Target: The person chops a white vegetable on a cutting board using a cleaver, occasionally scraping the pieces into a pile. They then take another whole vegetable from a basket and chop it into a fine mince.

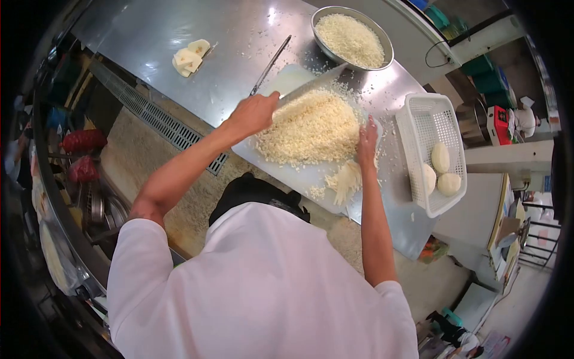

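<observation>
Chopped pile lies between left hand, gripping cleaver, and right hand.

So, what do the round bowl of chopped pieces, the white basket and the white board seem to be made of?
The round bowl looks like polished steel: its rim mirrors the light. The white basket seems moulded plastic, with an open lattice wall. The white board is probably matte plastic, smooth and without grain.

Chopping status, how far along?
Done: metal bowl full of mince, big minced pile on the board. In hand: left hand holds the cleaver at the pile, right hand by uncut strips. Left: those strips, three whole pieces in the basket, slices on the counter.
</observation>
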### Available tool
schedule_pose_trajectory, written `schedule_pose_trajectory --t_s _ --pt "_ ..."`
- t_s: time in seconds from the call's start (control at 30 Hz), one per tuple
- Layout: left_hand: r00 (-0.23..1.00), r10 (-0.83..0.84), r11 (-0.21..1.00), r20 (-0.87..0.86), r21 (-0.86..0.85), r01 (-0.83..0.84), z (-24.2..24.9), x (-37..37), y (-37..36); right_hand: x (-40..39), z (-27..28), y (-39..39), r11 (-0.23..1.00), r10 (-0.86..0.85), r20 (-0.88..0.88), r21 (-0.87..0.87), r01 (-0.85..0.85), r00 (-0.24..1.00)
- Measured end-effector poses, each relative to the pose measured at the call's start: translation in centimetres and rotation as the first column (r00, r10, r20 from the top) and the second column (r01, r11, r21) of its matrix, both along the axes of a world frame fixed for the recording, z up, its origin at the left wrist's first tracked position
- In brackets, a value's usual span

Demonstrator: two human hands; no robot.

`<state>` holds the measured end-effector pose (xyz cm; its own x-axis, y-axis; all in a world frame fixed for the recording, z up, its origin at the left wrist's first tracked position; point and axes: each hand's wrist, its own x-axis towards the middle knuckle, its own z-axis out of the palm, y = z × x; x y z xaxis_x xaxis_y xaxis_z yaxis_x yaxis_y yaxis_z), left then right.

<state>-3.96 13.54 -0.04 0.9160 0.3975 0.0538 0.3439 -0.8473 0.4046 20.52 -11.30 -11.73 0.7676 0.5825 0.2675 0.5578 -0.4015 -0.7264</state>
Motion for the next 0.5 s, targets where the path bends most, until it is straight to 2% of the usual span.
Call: schedule_pose_trajectory --t_s 0.03,0.1,0.17,0.2,0.23,0.27,0.3,0.33,0.4,0.43,0.5 --pt "1.000 -0.007 1.000 0.002 0.002 0.007 -0.6 0.5 1.1 0.2 -0.4 1.1 1.000 -0.007 0.002 0.002 0.007 1.000" --pt "0.999 -0.007 0.991 0.040 0.136 0.001 -2.6 1.9 4.0 -0.4 -1.1 3.4 0.988 0.151 0.057 -0.031 -0.150 0.987" --pt "0.997 -0.063 0.985 0.045 0.163 0.054 -4.4 3.4 4.9 -2.7 1.4 5.7 0.958 0.246 -0.175 0.192 -0.212 0.953" --pt "0.993 -0.114 0.977 0.043 0.185 0.105 -4.9 4.0 5.1 -3.3 2.2 6.2 0.959 0.241 -0.173 0.195 -0.207 0.955" --pt "0.991 -0.123 0.975 0.045 0.191 0.113 -4.7 4.5 4.6 -3.7 2.9 6.5 0.918 0.357 -0.138 0.235 -0.319 0.924" --pt "0.979 -0.201 0.970 0.030 0.149 0.194 -4.7 4.7 3.5 -4.2 3.6 6.7 0.864 0.466 -0.102 0.268 -0.427 0.879" --pt "0.961 -0.276 0.957 0.017 0.103 0.273 -4.7 4.6 2.3 -5.1 4.5 6.6 0.831 0.493 -0.054 0.327 -0.451 0.869" --pt "0.945 -0.322 0.945 0.052 0.078 0.318 -4.5 4.3 1.4 -5.4 4.3 6.0 0.832 0.489 -0.055 0.328 -0.447 0.871" --pt "0.930 -0.362 0.929 0.058 0.109 0.354 -4.0 3.7 1.1 -5.1 4.1 4.8 0.776 0.475 0.190 0.371 -0.511 0.859" --pt "0.928 -0.368 0.926 0.055 0.109 0.360 -3.2 3.1 1.0 -4.4 3.9 4.5 0.779 0.470 0.189 0.372 -0.505 0.863" --pt "0.969 -0.245 0.970 -0.017 -0.002 0.245 -1.3 0.6 1.5 -3.2 3.3 3.5 0.811 0.371 0.061 0.465 -0.355 0.927"
